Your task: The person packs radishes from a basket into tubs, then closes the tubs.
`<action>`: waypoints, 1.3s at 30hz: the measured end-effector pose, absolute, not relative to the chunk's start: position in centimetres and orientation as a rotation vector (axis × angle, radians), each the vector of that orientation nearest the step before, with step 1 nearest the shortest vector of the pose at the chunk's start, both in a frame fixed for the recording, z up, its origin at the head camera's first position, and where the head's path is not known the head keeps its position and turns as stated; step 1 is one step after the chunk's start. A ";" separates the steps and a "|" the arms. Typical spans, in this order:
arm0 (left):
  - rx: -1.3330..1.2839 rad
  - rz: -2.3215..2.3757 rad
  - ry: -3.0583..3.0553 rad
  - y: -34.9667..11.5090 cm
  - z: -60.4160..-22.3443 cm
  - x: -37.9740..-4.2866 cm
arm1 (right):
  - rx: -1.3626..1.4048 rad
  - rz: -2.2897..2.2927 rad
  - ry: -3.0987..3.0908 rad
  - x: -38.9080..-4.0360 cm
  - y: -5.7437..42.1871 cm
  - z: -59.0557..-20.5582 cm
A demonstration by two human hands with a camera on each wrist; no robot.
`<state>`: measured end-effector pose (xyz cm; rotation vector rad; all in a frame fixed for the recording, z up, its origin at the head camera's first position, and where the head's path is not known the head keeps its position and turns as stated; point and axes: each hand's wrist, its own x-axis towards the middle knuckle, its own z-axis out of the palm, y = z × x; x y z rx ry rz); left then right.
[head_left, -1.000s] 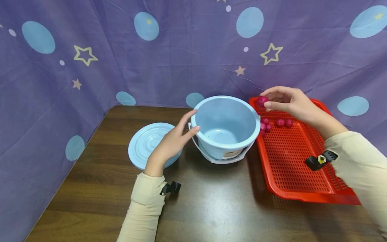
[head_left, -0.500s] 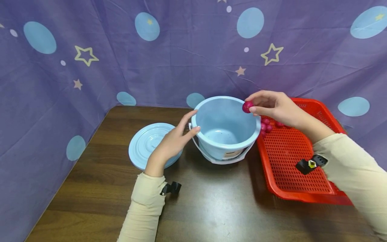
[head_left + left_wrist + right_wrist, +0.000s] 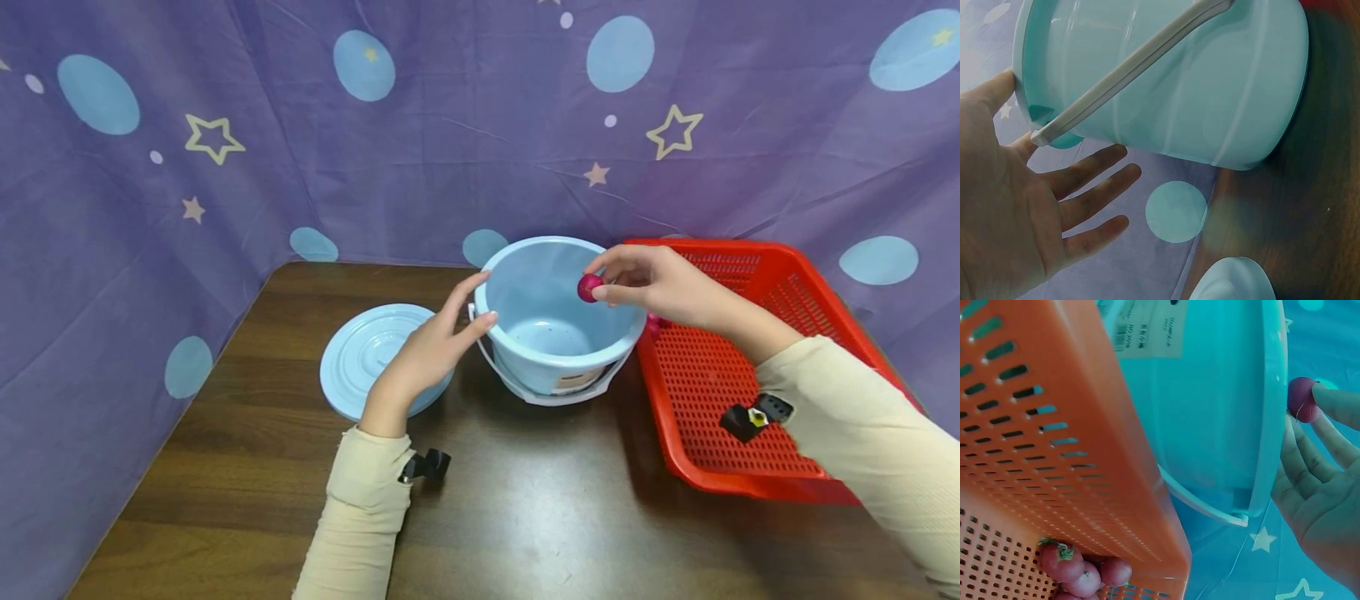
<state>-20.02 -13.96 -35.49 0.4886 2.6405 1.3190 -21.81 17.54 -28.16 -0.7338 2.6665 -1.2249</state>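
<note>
Three things on my bench (image 3: 480,517)

It is dark brown, wood-grained and shiny near me. A pale blue lid (image 3: 356,360) lies flat to my left, a matching bucket (image 3: 528,352) stands upright before me, and a red perforated basket (image 3: 697,383) sits just beside it, on my right.

Head cam's pretty bright and sharp, soft light with a whitish glare patch on the dark brown wood-grain table (image 3: 525,533) and a shadow beside the red perforated plastic basket (image 3: 750,485). Dots on the purple star-print cloth (image 3: 450,167) look stretched near the corners. Left wrist's dimmer, kinda hazy. Right wrist's got a heavy cyan cast, so the basket reads orange.
</note>
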 end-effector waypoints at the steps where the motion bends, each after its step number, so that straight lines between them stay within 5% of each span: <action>1: 0.482 1.321 2.639 -13.9 -35.5 -20.0 | -0.759 -1.209 2.662 -21.7 17.5 -28.2; 39: 0.488 1.333 2.640 -14.1 -35.5 -20.0 | -0.752 -1.444 2.742 -22.0 21.1 -28.9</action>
